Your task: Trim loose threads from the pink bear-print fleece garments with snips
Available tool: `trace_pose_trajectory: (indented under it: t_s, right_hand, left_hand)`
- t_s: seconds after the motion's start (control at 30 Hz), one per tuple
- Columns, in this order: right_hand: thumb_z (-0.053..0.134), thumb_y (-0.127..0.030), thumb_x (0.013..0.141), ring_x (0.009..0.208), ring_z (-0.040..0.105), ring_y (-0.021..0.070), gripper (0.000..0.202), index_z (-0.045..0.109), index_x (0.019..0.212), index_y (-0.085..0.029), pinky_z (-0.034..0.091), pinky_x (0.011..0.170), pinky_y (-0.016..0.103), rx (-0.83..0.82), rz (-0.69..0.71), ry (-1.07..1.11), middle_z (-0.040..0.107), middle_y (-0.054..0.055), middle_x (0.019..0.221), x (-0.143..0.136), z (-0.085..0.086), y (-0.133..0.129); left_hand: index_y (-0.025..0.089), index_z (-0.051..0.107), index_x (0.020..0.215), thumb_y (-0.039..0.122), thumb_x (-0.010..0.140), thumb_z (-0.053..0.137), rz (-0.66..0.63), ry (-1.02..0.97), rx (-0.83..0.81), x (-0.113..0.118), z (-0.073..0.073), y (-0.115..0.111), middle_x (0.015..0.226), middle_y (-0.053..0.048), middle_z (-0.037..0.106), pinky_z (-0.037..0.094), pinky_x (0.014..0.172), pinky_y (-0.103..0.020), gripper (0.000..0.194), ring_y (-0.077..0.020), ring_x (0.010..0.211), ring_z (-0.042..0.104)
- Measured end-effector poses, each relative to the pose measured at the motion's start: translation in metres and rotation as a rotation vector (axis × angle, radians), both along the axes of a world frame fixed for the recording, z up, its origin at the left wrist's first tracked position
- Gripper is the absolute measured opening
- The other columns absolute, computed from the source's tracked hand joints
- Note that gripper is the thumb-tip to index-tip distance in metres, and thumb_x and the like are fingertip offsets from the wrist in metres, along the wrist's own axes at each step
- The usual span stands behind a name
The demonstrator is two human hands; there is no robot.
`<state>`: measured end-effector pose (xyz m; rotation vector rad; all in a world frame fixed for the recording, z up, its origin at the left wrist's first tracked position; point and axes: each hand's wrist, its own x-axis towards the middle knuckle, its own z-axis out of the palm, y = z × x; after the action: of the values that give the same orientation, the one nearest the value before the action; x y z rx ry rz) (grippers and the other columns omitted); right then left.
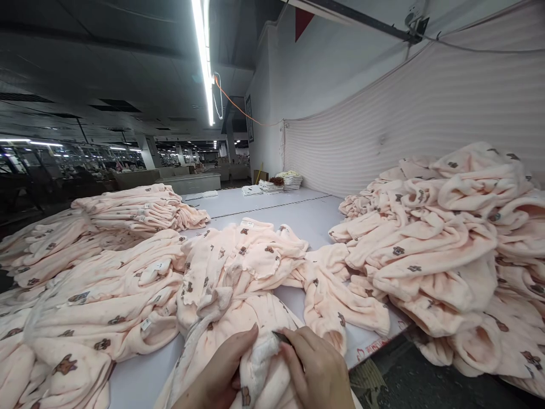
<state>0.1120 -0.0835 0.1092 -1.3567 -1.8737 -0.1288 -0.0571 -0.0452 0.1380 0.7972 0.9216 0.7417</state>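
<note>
Nearest my camera were the two hands, at the bottom of the view, with a pale pink fleece garment (255, 372) gathered between them at the near edge of the surface (140, 369). The left hand (223, 369) was closed on the cloth, thumb laid along the top and the other fingers curled partly out of sight beneath it. The right hand (321, 369) was drawn into a pinch around a small dark tool (283, 338), its tip lying at the whitish edge of the fold; I could not tell whether that tip touched the cloth, or whether the right fingers gripped any fabric as well. I judged the step in hand to be close work along that edge. To do it well, I would have wanted the left thumb close behind the working spot, so the pile lay flat and taut there, and the tip held shallow, almost level with the fabric, since soft fleece could easily snag or be nicked. A good view of the edge mattered too: the right knuckles hid part of it from me. More of the printed fleece bunched just beyond the hands, a tagged garment (102, 307) lay to the left, and a large heap (430, 250) rose on the right.
</note>
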Motion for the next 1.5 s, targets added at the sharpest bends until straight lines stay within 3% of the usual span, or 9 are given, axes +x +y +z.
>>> trace_pose_trajectory:
  t_s: [0.33,0.43,0.6,0.73,0.83,0.93,1.03,1.2,1.5]
  right_hand:
    - [0.052,-0.029,0.089,0.082,0.065,0.0205,0.023,0.06,0.11,-0.026,0.047,0.069,0.027,-0.135,0.062,0.226,0.067,0.004,0.093,0.005,0.004,0.001]
    - [0.058,-0.027,0.082,0.085,0.065,0.0207,0.022,0.061,0.104,-0.024,0.048,0.071,0.027,-0.217,0.036,0.337,0.067,0.004,0.094,0.009,0.002,0.005]
    - [0.051,-0.01,0.073,0.066,0.059,0.0146,0.021,0.059,0.088,-0.023,0.045,0.06,0.021,-0.264,0.135,0.366,0.062,-0.002,0.073,0.013,-0.002,-0.007]
    - [0.065,-0.029,0.078,0.062,0.059,0.0133,0.042,0.055,0.118,-0.025,0.048,0.056,0.019,-0.194,0.163,0.403,0.06,-0.001,0.077,0.007,-0.001,-0.021]
    - [0.063,-0.023,0.078,0.062,0.06,0.0131,0.032,0.063,0.11,-0.026,0.046,0.056,0.019,-0.161,0.246,0.378,0.061,0.0,0.078,-0.003,0.003,-0.021]
    - [0.055,-0.024,0.084,0.062,0.059,0.0129,0.011,0.065,0.082,-0.021,0.045,0.057,0.018,-0.201,0.246,0.523,0.059,-0.001,0.068,-0.006,0.008,-0.012]
    - [0.048,-0.037,0.091,0.059,0.054,0.0123,0.029,0.057,0.071,-0.018,0.043,0.053,0.018,-0.252,0.087,0.722,0.053,-0.002,0.061,0.001,0.011,-0.007]
    - [0.063,-0.027,0.08,0.078,0.063,0.017,0.023,0.059,0.103,-0.022,0.05,0.069,0.023,-0.364,0.207,0.46,0.064,0.002,0.087,0.018,0.01,-0.02]
    - [0.048,-0.021,0.091,0.079,0.065,0.0159,0.023,0.063,0.107,-0.023,0.05,0.068,0.022,-0.256,0.29,0.263,0.066,0.004,0.088,0.013,0.005,-0.024]
  left_hand:
    - [0.016,0.053,0.067,0.054,0.074,0.063,-0.097,-0.001,0.042,-0.002,0.002,0.001,0.048,0.009,0.037,0.018,0.036,-0.016,0.04,-0.0032,0.038,0.02]
    - [0.018,0.052,0.073,0.036,0.077,0.062,-0.133,0.249,0.43,-0.005,0.007,-0.003,0.063,0.004,0.047,0.033,0.05,-0.019,0.021,-0.0083,0.053,0.04]
    - [0.023,0.044,0.081,0.008,0.074,0.046,0.11,0.755,1.26,-0.015,-0.013,-0.012,0.066,0.005,0.046,0.037,0.056,-0.022,0.016,-0.0123,0.059,0.044]
    - [0.024,0.041,0.089,0.002,0.076,0.038,0.095,0.676,1.464,-0.016,-0.026,-0.016,0.082,0.001,0.054,0.043,0.06,-0.02,0.025,-0.0121,0.066,0.051]
    - [0.024,0.039,0.082,0.002,0.08,0.039,0.067,0.647,1.537,-0.014,-0.028,-0.016,0.087,-0.001,0.056,0.044,0.063,-0.02,0.022,-0.0119,0.07,0.053]
    - [0.023,0.04,0.075,0.005,0.083,0.04,0.067,0.617,1.471,-0.013,-0.029,-0.017,0.086,-0.001,0.057,0.044,0.064,-0.021,0.019,-0.0122,0.069,0.054]
    - [0.022,0.039,0.068,0.016,0.087,0.042,0.121,0.5,1.203,-0.012,-0.028,-0.019,0.081,-0.001,0.057,0.042,0.06,-0.022,0.02,-0.0134,0.066,0.051]
    - [0.022,0.037,0.064,0.031,0.083,0.055,0.147,0.259,0.781,-0.005,-0.018,-0.023,0.077,0.0,0.054,0.04,0.06,-0.023,0.028,-0.0159,0.07,0.051]
    - [0.022,0.036,0.065,0.031,0.083,0.055,0.063,0.265,0.759,-0.008,-0.009,-0.023,0.074,0.0,0.05,0.038,0.065,-0.026,0.028,-0.0155,0.069,0.045]
